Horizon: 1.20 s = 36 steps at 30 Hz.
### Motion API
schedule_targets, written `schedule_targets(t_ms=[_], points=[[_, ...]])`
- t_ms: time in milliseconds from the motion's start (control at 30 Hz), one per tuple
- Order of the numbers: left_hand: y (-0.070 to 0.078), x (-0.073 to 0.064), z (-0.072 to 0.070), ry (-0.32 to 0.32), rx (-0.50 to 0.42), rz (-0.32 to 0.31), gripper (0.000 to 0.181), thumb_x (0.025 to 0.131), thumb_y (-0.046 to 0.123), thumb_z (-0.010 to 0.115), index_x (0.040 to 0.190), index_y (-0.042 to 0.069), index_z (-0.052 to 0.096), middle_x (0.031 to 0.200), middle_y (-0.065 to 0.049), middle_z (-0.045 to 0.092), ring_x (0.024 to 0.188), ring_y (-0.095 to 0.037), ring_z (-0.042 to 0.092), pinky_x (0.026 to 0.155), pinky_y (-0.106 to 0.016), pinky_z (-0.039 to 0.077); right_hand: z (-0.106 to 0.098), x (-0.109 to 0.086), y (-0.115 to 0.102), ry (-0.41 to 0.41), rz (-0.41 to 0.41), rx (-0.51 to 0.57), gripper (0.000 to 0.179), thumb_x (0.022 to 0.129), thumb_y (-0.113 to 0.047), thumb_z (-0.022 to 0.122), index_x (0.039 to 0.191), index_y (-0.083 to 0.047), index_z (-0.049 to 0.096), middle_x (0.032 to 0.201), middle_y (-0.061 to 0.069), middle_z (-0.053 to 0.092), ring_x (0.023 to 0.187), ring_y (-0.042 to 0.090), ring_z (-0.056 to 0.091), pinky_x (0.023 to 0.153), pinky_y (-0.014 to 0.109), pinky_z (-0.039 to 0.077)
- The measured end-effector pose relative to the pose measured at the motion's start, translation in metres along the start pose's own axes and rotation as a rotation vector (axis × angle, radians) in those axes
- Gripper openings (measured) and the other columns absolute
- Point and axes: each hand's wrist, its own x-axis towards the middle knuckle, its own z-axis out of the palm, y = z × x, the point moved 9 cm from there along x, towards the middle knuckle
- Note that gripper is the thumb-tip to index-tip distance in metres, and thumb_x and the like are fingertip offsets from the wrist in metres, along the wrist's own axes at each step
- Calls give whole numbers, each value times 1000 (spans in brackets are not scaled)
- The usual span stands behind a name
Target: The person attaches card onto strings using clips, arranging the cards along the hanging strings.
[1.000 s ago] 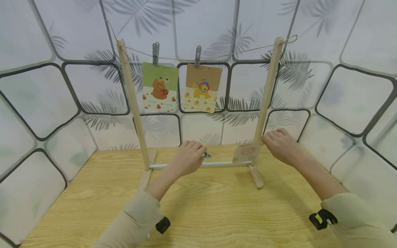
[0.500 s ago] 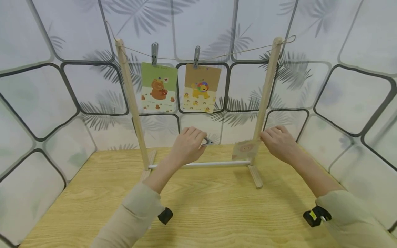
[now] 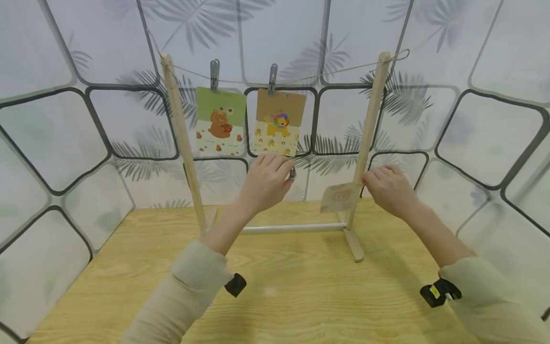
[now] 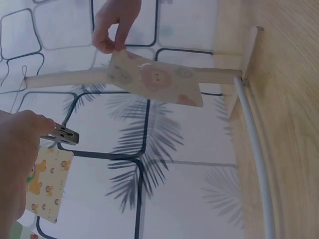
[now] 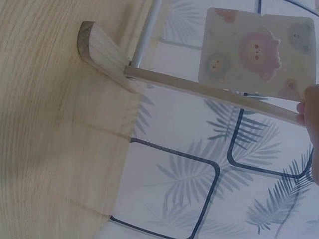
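Card with the pink animal face [image 3: 341, 198]: from your head view you pinch it by a corner in your right hand [image 3: 388, 192], up off the worktop [image 3: 301, 286] and just in front of the rack's right post [image 3: 368, 134]. Your left hand [image 3: 265, 180] is curled round a small metal clip [image 3: 292, 174], raised just below the lion card [image 3: 279, 123]. That card and the bear card [image 3: 220, 122] hang from pegs on a string [image 3: 326, 74] between the two posts. The worktop is pale wood grain, and white panels printed with grey palm leaves and dark rounded frames wall it in on three sides.

From your left wrist, your fingers [image 4: 30, 130] grip the clip [image 4: 62, 134] with its jaw end poking out, the lion card [image 4: 47, 181] just beneath, and the pink card [image 4: 157, 82] held across the post.

From your right wrist, the pink card [image 5: 261, 50] sits above the post [image 5: 209, 92]; only your fingertips [image 5: 310, 107] show at the edge, by the post. The rack's wooden foot [image 5: 102, 52] rests on the worktop.
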Motion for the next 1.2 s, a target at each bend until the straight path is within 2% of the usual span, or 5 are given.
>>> schedule_targets(t_ms=[167, 400, 700, 867, 1200], points=[[-5, 17, -11, 34, -30, -36, 35, 73, 10, 75, 104, -1, 63, 98, -12, 64, 91, -28, 57, 85, -37, 43, -4, 8, 3, 19, 4, -3, 36, 101, -21, 32, 78, -1, 51, 65, 13, 52, 62, 33, 55, 65, 48, 42], [-8, 37, -22, 77, -64, -60, 28, 74, 3, 66, 101, -2, 63, 96, -13, 64, 91, -29, 57, 84, -38, 44, -8, 17, 5, 42, 7, -13, 16, 90, -6, 44, 78, -1, 51, 67, 14, 54, 63, 33, 56, 65, 48, 42], [-20, 56, -30, 68, -77, -131, 26, 76, 7, 69, 100, 1, 62, 96, -11, 63, 91, -28, 54, 80, -38, 42, -15, 37, 14, 51, 15, -76, 11, 88, -3, 48, 79, 0, 52, 68, 16, 56, 61, 36, 56, 58, 46, 39], [-23, 66, -36, 82, -58, -122, 24, 76, 8, 70, 98, 1, 62, 96, -11, 63, 91, -28, 54, 79, -38, 42, -18, 49, 20, 59, 46, -103, 13, 89, -6, 52, 78, 0, 53, 69, 16, 59, 62, 36, 57, 59, 45, 39], [-23, 84, -48, 138, -5, -94, 19, 76, 4, 66, 95, 2, 62, 95, -10, 62, 92, -28, 54, 81, -37, 41, -23, 69, 27, 81, 89, -138, 18, 91, -6, 47, 75, 0, 53, 67, 17, 58, 61, 37, 55, 61, 46, 40]])
